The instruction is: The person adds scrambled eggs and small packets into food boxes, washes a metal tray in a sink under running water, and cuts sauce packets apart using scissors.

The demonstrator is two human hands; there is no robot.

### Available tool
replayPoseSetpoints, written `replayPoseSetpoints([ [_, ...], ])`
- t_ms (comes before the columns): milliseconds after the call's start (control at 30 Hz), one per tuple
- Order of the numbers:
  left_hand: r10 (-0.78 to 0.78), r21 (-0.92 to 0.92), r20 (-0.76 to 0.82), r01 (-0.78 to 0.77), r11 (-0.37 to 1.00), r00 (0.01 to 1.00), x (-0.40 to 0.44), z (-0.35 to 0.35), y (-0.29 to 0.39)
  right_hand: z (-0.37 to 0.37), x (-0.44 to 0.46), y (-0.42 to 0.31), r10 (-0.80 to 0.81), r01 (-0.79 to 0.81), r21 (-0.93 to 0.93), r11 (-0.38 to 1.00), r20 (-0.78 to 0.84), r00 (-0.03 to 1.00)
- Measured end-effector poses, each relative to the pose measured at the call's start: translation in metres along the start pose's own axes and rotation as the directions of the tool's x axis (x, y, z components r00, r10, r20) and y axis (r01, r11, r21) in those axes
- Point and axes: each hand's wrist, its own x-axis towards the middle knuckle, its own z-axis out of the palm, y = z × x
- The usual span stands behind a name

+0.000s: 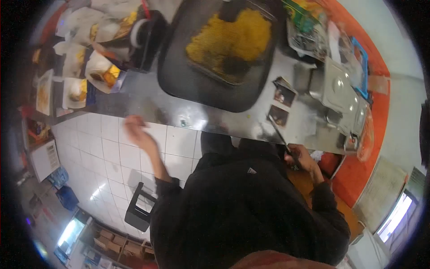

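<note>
My right hand is at the counter's front edge, closed on a long thin dark tool. Its far end points at two small dark packets or cards lying on the metal counter; whether it is a knife or tongs I cannot tell. Out to the left, just off the counter edge, my left hand hangs over the floor, slightly blurred, with fingers apart and nothing in them. A large black tray stands on the counter with yellow crumbly food on a mesh inside it.
White paper-wrapped portions of food crowd the left, beside a black container. Lidded metal pans and a blue plastic basket line the right. Behind on the left, a black stool stands on white floor tiles.
</note>
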Motion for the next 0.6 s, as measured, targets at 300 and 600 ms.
replayPoseSetpoints([
  [300, -0.107, 0.42, 0.693, -0.278, 0.864, 0.713, -0.218, 0.193, 0.062, -0.124, -0.027, 0.021, 0.012, -0.022, -0.24, 0.971, -0.041, 0.999],
  [600, -0.04, 0.372, 0.682, -0.299, 0.879, 0.731, -0.239, 0.233, 0.053, -0.15, -0.016, 0.015, 0.093, -0.06, -0.213, 0.975, 0.146, 0.985],
])
